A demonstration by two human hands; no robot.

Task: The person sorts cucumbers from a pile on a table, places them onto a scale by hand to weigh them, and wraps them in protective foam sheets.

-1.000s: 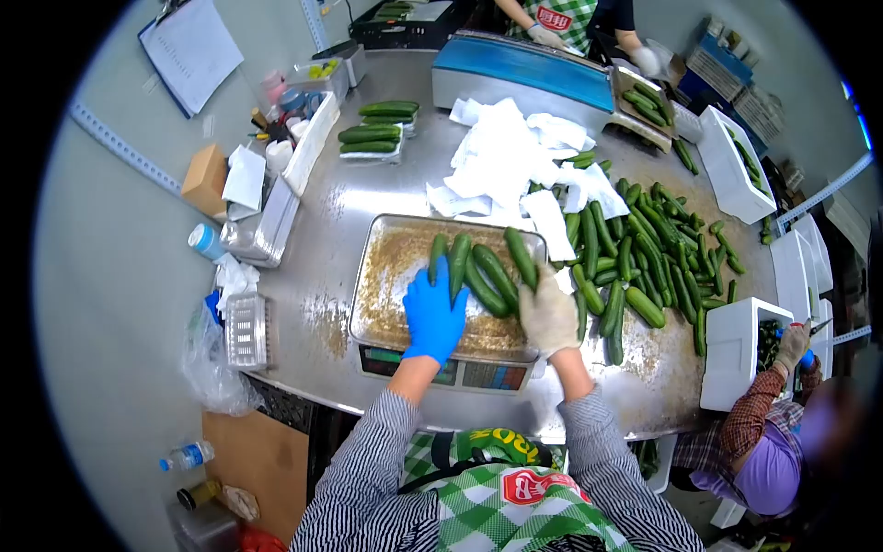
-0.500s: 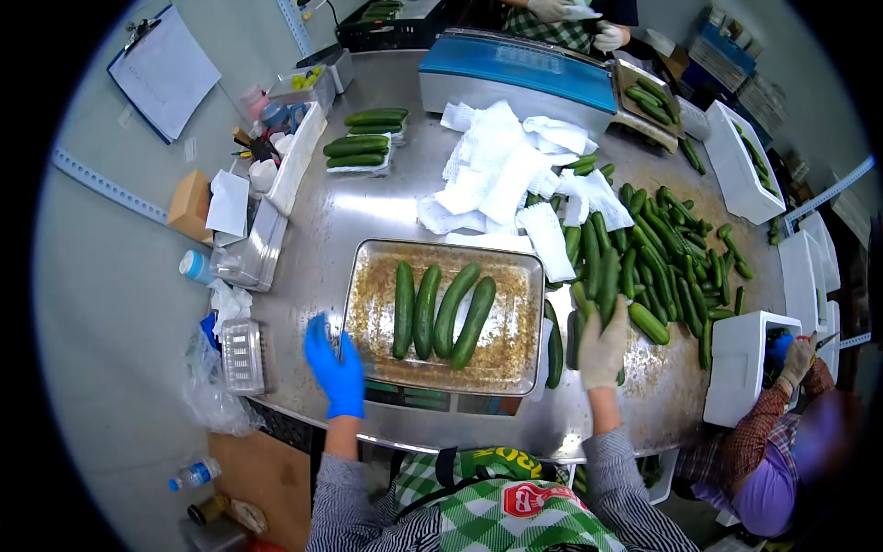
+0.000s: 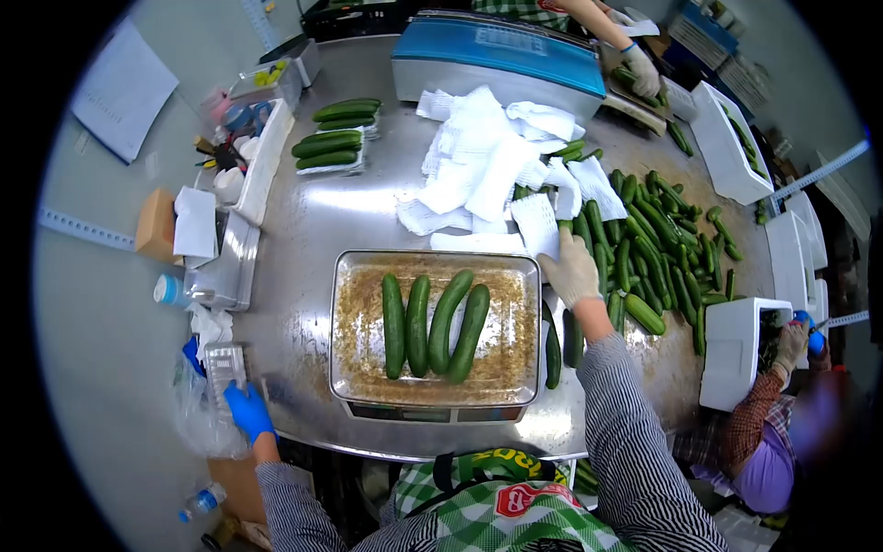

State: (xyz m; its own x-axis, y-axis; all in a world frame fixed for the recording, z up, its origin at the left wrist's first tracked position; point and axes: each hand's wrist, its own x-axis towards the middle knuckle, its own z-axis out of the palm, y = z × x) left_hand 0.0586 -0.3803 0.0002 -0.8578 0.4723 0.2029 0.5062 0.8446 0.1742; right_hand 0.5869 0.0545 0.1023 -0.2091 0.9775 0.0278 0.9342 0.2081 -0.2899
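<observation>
My left hand (image 3: 248,414), in a blue glove, is at the left table edge, its fingers spread at the near right edge of a clear plastic tray (image 3: 224,366). My right hand (image 3: 572,270), in a pale glove, reaches over the table with thumb and fingers apart. Its fingertips meet the lower end of a white mesh sheet (image 3: 535,223), beside the cucumber pile (image 3: 658,248). Between my hands, four-sided and shallow, a metal tray (image 3: 354,386) rests on a scale (image 3: 432,414). Several cucumbers (image 3: 417,327) lie side by side in that tray.
White sheets (image 3: 478,156) are heaped before a blue-topped machine (image 3: 497,55). Packed cucumbers (image 3: 328,149) sit at the back left. White foam boxes (image 3: 736,354) line the right side. A co-worker's hand (image 3: 641,72) is over the far scale; another person (image 3: 768,451) works at right.
My left hand has moved left and down to the clear plastic tray. My right hand has moved up and left from the cucumbers to the white sheet. The view has shifted slightly.
</observation>
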